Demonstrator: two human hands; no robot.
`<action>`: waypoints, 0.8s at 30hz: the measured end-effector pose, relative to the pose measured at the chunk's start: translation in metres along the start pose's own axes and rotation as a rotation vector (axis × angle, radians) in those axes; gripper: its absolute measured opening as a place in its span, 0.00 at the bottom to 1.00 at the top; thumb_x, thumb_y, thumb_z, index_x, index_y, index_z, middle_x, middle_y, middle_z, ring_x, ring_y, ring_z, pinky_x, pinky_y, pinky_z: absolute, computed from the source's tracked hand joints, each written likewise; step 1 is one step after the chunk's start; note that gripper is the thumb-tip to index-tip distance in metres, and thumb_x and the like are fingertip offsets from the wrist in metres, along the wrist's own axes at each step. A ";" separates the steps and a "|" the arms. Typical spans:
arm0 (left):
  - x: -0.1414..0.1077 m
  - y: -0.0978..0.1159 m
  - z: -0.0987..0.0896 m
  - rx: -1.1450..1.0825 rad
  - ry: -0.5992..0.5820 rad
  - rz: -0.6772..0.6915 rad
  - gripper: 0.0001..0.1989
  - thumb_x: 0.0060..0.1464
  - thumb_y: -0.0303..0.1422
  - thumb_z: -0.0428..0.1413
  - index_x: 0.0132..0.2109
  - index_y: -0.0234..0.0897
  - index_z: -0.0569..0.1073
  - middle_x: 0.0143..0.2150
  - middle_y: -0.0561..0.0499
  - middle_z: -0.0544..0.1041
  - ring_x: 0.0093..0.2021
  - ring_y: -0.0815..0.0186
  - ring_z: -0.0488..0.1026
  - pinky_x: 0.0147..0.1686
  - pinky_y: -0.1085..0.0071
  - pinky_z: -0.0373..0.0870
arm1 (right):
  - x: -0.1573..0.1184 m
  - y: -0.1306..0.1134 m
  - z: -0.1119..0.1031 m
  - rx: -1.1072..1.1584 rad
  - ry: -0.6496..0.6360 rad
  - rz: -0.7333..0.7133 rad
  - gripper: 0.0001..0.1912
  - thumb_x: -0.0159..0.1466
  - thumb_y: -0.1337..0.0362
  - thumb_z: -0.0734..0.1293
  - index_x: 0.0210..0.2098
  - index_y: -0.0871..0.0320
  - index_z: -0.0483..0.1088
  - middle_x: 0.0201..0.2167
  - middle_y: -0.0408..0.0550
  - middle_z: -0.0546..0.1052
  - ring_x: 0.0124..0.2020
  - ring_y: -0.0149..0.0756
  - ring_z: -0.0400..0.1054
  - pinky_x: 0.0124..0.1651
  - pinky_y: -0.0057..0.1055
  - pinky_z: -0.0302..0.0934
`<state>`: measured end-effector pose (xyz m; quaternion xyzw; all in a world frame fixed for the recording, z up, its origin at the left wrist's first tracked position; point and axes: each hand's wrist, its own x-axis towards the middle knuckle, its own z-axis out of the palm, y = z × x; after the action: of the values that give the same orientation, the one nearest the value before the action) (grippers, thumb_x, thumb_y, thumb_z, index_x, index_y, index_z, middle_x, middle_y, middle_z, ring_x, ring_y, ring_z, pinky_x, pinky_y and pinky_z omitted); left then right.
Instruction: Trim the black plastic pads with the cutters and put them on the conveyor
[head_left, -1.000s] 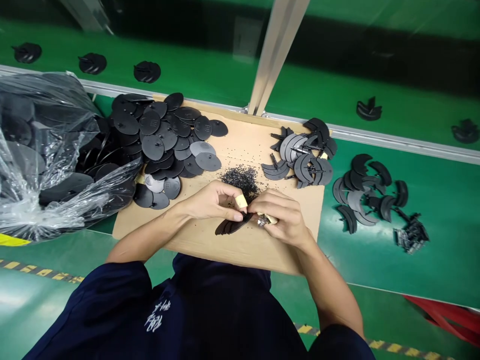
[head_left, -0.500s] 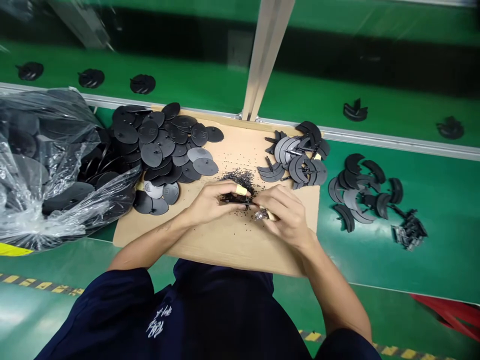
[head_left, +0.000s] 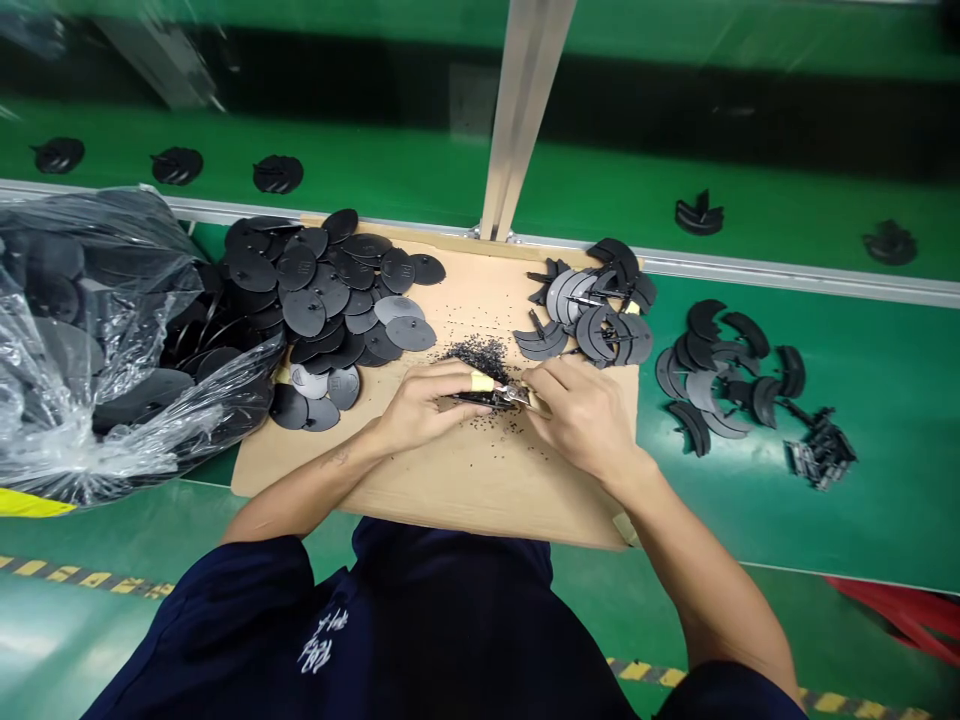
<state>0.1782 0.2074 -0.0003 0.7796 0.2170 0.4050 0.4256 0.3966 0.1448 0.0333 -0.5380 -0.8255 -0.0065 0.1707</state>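
Beyond the hands (head_left: pixel 420 407), black bits (head_left: pixel 480 354)

Looking down from my head

I am wearing the camera on my head, and it is facing forward and down. My shirt (head_left: pixel 450 630) is showing nearest, along the bottom; my left hand (head_left: pixel 420 405) and right hand (head_left: pixel 583 412) are sitting mid-view; the metal post (head_left: pixel 520 120) is standing farther off, up top.

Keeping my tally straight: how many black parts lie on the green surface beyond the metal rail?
5: leftmost part, second part and third part left of the metal post; fourth part and rightmost part right of it. The post may hide others.
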 end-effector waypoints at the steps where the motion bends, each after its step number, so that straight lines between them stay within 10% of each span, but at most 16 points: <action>1: 0.000 0.000 0.000 0.001 0.001 0.000 0.09 0.59 0.32 0.64 0.47 0.37 0.82 0.39 0.46 0.84 0.40 0.65 0.80 0.40 0.68 0.79 | 0.001 -0.001 -0.001 -0.021 0.007 -0.007 0.09 0.64 0.73 0.61 0.33 0.58 0.71 0.29 0.50 0.74 0.31 0.38 0.60 0.34 0.35 0.55; 24: 0.000 -0.002 -0.001 0.045 0.053 -0.023 0.11 0.58 0.36 0.65 0.47 0.40 0.81 0.39 0.49 0.77 0.37 0.69 0.74 0.35 0.72 0.73 | -0.011 0.015 0.009 0.051 0.041 0.093 0.10 0.62 0.73 0.61 0.29 0.57 0.71 0.24 0.47 0.72 0.27 0.37 0.62 0.31 0.34 0.52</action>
<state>0.1770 0.2088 -0.0019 0.7753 0.2461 0.4155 0.4070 0.4115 0.1426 0.0191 -0.5712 -0.7957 0.0111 0.2014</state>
